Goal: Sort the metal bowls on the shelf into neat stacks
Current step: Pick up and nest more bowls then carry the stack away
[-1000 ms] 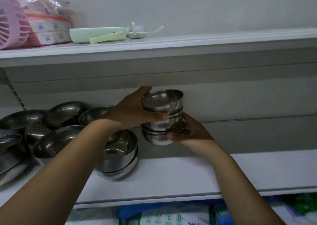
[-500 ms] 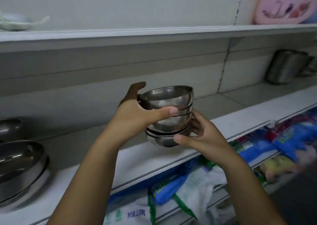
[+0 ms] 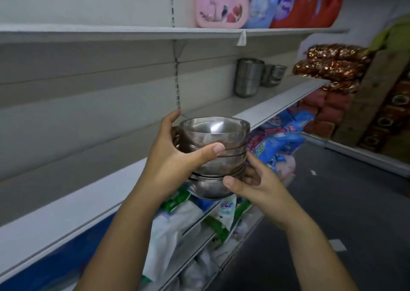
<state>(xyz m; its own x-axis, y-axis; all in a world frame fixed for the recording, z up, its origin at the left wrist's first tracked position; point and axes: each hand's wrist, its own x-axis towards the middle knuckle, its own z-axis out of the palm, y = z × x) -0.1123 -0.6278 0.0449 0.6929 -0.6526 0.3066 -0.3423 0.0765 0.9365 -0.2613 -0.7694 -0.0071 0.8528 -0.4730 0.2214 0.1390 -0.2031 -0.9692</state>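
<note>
Both hands clasp bowl stack | left hand upper, right hand lower (upright, off shelf)

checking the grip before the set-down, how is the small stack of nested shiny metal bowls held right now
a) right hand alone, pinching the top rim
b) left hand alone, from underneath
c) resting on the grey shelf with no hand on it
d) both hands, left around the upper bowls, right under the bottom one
d: the left hand wraps the upper part of the stack of nested shiny metal bowls, while the right hand cups the bottom bowl, clear of the grey shelf.
</note>
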